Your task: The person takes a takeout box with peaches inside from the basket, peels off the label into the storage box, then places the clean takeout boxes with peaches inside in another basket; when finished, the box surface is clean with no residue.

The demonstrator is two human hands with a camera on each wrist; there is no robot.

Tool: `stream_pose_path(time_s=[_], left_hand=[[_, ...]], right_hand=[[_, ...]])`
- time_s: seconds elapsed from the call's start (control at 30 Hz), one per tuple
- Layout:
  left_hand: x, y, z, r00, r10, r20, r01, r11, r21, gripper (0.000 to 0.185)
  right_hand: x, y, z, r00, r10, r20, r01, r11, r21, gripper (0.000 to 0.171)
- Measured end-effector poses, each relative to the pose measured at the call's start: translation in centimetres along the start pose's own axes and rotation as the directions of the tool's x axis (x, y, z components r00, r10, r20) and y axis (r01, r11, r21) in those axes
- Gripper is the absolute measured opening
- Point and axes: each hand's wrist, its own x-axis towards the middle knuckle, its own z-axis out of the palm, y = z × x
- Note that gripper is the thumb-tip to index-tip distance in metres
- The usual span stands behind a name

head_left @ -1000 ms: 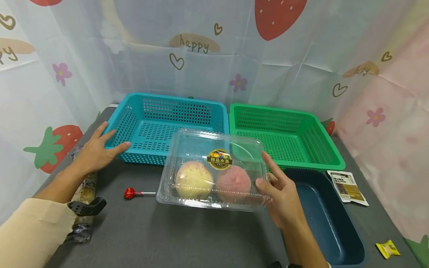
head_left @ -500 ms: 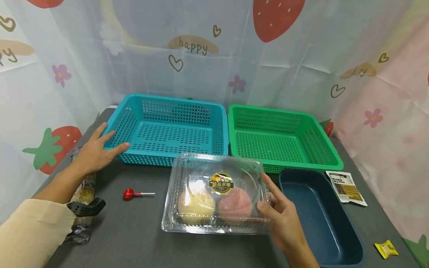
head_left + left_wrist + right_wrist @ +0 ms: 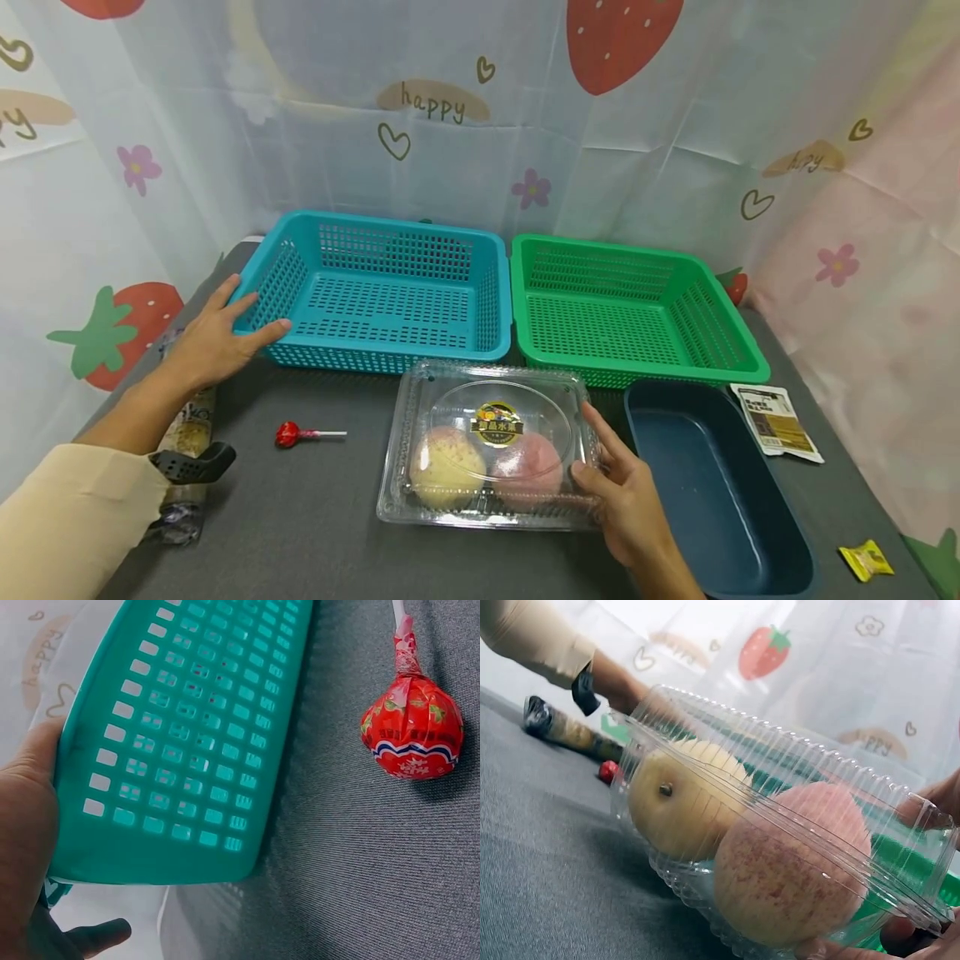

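My right hand [image 3: 626, 504] grips a clear plastic fruit box [image 3: 457, 396] by its right side, thumb on the lid, low over the table. Through the lid show a round pale-yellow fruit [image 3: 676, 799] with a stem and a pinkish peach-like fruit [image 3: 791, 862]. At the far left, my left hand [image 3: 213, 337] holds the near left corner of the blue perforated basket [image 3: 390, 337]. Its thumb lies at the front rim while the fingers reach along the left end. A red-wrapped lollipop [image 3: 412, 727] lies on the table in front of this basket.
A green basket [image 3: 637, 371] stands right of the blue one. A dark blue tub [image 3: 720, 483] sits beside my right hand. Farther right lie a white-and-brown packet [image 3: 776, 423] and a yellow wrapped sweet [image 3: 866, 560]. A long wrapped package [image 3: 187, 429] lies under my left forearm.
My right hand has lowered the fruit box toward the table and drawn it nearer, away from the blue basket, then shifted it slightly right. The left hand has stayed at the basket's corner.
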Motion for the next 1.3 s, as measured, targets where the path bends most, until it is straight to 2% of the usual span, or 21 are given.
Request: stream_pose_path(time_s=[0.5,0.73,0.83,0.93,1.03,1.3], left_hand=[[0.4,0.2,-0.2,1.0,-0.001,0.008,0.001,1.0,0.009,0.083],[0.1,0.1,-0.3,1.0,-0.02,0.008,0.02,1.0,-0.003,0.085],[-0.4,0.5,-0.9,0.999,-0.036,-0.026,0.036,0.999,0.028,0.088],[-1.0,1.8,-1.9,0.995,-0.043,-0.091,0.049,0.997,0.06,0.089],[-1.8,4.1,-2.6,0.989,-0.028,-0.147,0.036,0.998,0.051,0.088],[-5.2,9.8,-3.0,0.97,0.087,-0.229,-0.099,0.994,-0.042,0.078]], right_hand=[[-0.1,1.0,-0.4,0.995,0.065,-0.071,-0.066,0.998,-0.001,0.068],[0.0,0.9,-0.7,0.992,0.107,-0.07,-0.112,0.991,-0.071,0.067],[0.1,0.9,-0.7,0.993,0.104,-0.047,-0.109,0.986,-0.124,0.067],[0.1,1.0,-0.7,0.996,0.085,-0.038,-0.091,0.98,-0.176,0.066],[0.1,1.0,-0.7,0.995,0.075,-0.064,-0.086,0.977,-0.196,0.065],[0.1,1.4,-0.8,0.992,0.022,-0.123,-0.054,0.964,-0.26,0.065]])
